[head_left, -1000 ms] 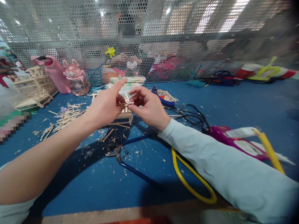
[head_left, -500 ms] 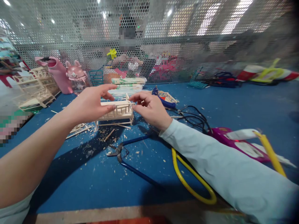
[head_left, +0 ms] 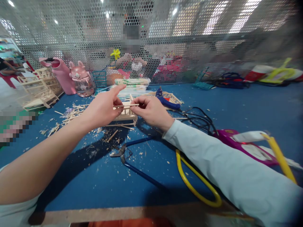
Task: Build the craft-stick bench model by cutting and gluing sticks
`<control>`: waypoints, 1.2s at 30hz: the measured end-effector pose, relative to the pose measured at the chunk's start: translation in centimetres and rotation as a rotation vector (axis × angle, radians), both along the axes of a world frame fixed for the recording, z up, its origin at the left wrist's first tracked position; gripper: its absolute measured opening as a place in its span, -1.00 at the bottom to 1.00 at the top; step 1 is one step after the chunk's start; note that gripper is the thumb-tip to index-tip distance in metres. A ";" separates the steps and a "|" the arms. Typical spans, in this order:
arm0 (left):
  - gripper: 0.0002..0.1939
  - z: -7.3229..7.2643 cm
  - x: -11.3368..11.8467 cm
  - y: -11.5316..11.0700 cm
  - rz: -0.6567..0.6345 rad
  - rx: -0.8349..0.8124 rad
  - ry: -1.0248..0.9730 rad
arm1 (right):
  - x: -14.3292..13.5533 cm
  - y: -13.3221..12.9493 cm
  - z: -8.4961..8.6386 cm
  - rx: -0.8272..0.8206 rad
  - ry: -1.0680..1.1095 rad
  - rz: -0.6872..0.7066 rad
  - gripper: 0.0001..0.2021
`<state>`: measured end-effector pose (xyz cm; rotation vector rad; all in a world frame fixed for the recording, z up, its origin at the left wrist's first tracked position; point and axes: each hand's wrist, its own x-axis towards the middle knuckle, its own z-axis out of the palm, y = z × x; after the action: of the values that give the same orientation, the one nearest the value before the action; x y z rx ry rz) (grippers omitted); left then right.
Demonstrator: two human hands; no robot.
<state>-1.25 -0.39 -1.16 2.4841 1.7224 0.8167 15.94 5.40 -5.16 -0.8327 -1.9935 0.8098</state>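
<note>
A thin wooden stick [head_left: 127, 105] lies level between my two hands. My right hand [head_left: 153, 113] pinches its right end between thumb and fingers. My left hand [head_left: 101, 107] closes thumb and fingertips on its left part, the index finger stretched forward. Just below and behind the stick stands a small frame model of wooden sticks [head_left: 126, 122] with a railing; my left hand hides its left side. Blue-handled nippers [head_left: 122, 153] lie spread on the blue tabletop in front of it.
Stick offcuts [head_left: 73, 115] and crumbs lie left of the model. A blue glue gun [head_left: 169, 103] with a black cable is behind my right hand. Right are a purple power strip [head_left: 226, 137] and yellow-handled tool [head_left: 199, 187]. Bottles [head_left: 81, 82] and a perforated screen [head_left: 165, 41] stand behind.
My left hand has moved right and its fingers have closed on the stick. Before, they were apart over the model while my right hand held the stick. The view has shifted slightly.
</note>
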 end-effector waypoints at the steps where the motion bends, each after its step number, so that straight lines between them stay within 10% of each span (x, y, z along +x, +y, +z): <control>1: -0.31 0.0 0.0 0.0 0.000 0.000 0.001 | 0.0 0.0 0.0 -0.008 -0.005 0.009 -0.90; 36: -0.28 -0.1 0.2 0.0 0.008 -0.019 0.022 | 0.4 0.3 0.3 -0.002 -0.076 0.077 -0.88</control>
<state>-1.07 -0.38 -1.27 2.4849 1.7391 0.7734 16.30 5.68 -4.85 -0.8028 -2.1034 0.8345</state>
